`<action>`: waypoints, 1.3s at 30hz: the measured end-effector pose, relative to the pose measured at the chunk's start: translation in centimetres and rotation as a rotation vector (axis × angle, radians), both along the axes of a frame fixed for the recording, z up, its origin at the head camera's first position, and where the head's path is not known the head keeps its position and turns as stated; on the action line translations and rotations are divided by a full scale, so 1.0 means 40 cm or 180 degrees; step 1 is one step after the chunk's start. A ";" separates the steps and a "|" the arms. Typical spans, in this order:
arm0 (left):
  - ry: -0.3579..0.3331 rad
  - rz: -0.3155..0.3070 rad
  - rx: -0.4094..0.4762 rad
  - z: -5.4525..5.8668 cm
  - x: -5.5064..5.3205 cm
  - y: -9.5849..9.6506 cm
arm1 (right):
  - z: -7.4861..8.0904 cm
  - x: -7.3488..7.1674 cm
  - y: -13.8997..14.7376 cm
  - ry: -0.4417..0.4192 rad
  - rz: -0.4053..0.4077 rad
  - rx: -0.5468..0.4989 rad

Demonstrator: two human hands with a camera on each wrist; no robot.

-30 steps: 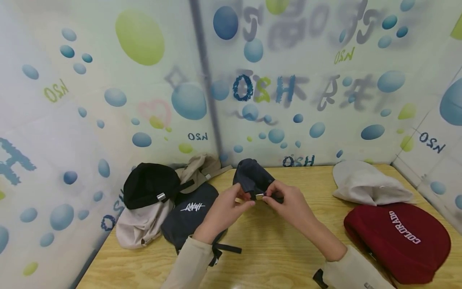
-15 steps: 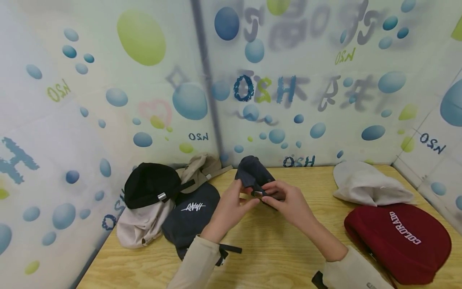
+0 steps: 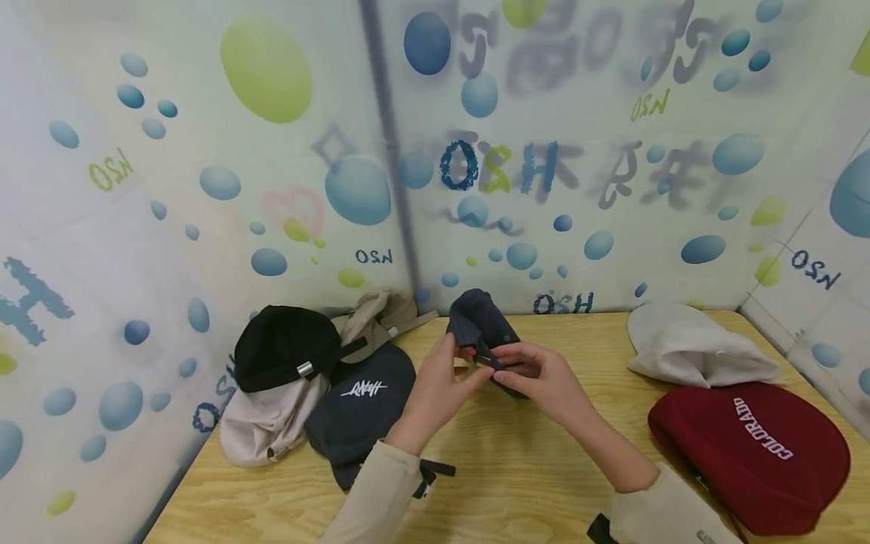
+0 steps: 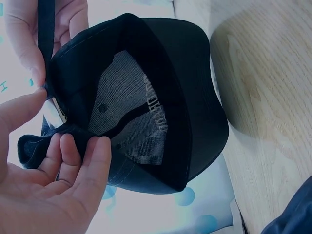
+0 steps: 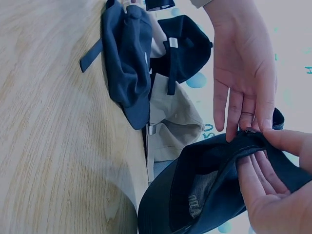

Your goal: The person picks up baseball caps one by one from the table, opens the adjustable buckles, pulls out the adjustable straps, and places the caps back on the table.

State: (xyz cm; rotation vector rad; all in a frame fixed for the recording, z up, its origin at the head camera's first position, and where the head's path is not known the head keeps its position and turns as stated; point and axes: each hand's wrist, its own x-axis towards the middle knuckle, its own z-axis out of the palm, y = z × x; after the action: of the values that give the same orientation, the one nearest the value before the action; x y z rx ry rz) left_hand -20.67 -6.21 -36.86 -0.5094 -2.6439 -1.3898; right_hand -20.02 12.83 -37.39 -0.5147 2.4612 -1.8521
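Between my hands is a dark navy baseball cap [image 3: 484, 321], held above the table with its back opening toward me. My left hand [image 3: 435, 389] grips the back edge of the cap beside a metal buckle [image 4: 59, 111]; its fingers reach over the rim. The right hand [image 3: 553, 381] holds the other side, with the strap [image 4: 46, 29] running along its fingers. Both thumbs meet close to the buckle. Mesh lining [image 4: 129, 112] and lettering show inside the cap in the left wrist view. In the head view, fingers partly hide the buckle.
On the left lie a black cap [image 3: 282, 347], a pale cap [image 3: 261, 431], a beige cap [image 3: 381, 317] and a dark lettered cap [image 3: 360, 419]. At right, a cream cap [image 3: 693, 347] sits behind a maroon cap [image 3: 754, 453]. A printed curtain [image 3: 578, 98] backs the wooden table [image 3: 516, 483].
The navy cap has turned slightly and risen a little. My left hand has shifted right, closer to the right hand, and the buckle has become less visible.
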 end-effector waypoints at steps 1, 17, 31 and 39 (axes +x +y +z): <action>-0.0006 0.0007 0.0008 0.000 0.000 0.001 | 0.000 0.000 0.000 -0.0019 0.0019 -0.0018; 0.0013 0.0050 0.0098 0.007 0.005 0.006 | -0.003 0.011 -0.009 0.0079 0.0074 -0.0127; 0.0467 0.0220 -0.0275 -0.001 0.015 0.016 | -0.010 0.012 -0.017 0.0248 -0.0031 0.0002; 0.0966 0.0350 -0.0799 -0.005 0.023 0.021 | -0.013 0.012 -0.019 0.0263 -0.0120 0.0076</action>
State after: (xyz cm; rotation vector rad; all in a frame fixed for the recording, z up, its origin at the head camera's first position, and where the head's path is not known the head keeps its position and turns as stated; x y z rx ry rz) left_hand -19.74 -5.37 -37.05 -0.5416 -2.5601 -0.8755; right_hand -19.53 12.08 -37.89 -0.5587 2.5595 -1.8491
